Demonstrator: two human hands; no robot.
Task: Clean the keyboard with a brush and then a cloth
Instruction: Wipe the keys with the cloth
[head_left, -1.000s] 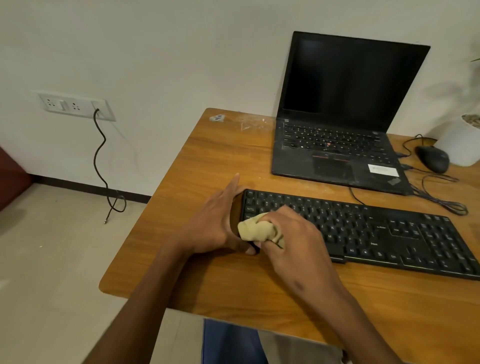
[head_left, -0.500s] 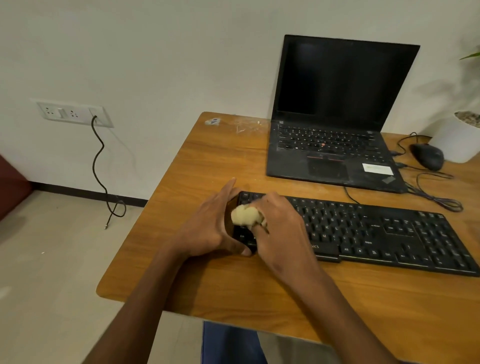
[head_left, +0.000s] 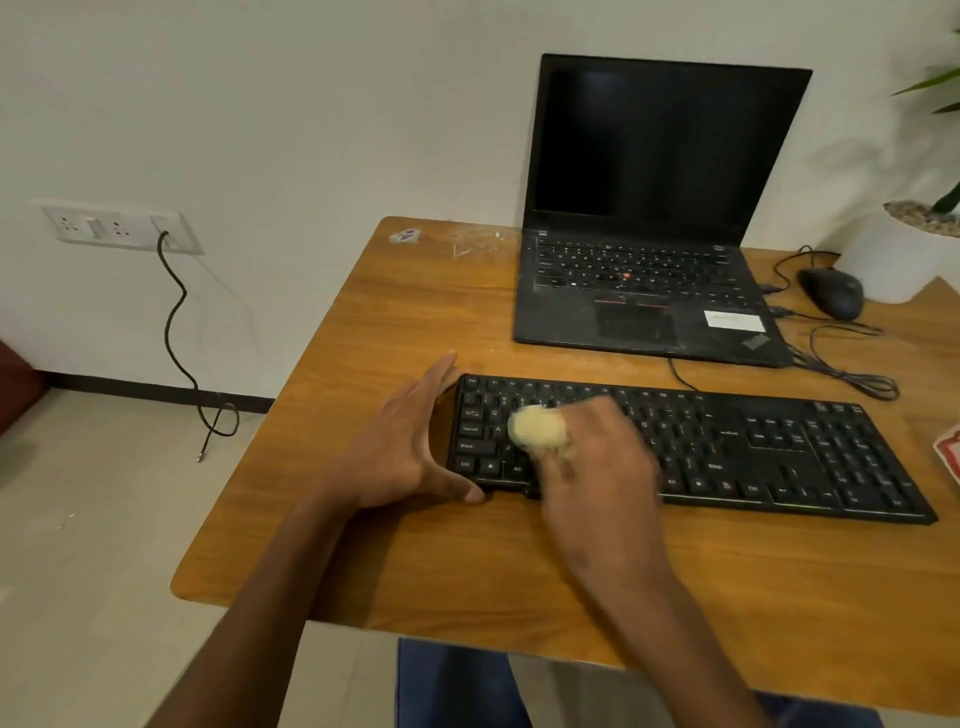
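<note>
A black full-size keyboard (head_left: 769, 447) lies across the near half of the wooden table (head_left: 389, 322). My right hand (head_left: 597, 467), blurred by motion, is shut on a crumpled beige cloth (head_left: 535, 428) pressed onto the keys of the left part. My left hand (head_left: 410, 447) rests flat against the keyboard's left end, its thumb along the front edge and its fingers spread, holding nothing. No brush is in view.
An open black laptop (head_left: 649, 291) stands behind the keyboard. A black mouse (head_left: 831, 293) with loose cables and a white plant pot (head_left: 898, 254) sit at the back right. A wall socket (head_left: 119, 228) with a hanging cable is at left. The table's left edge is close.
My right hand has carried the cloth from the keyboard's far left corner to the right across the keys. My left hand has stayed at the left end. The camera view has shifted slightly.
</note>
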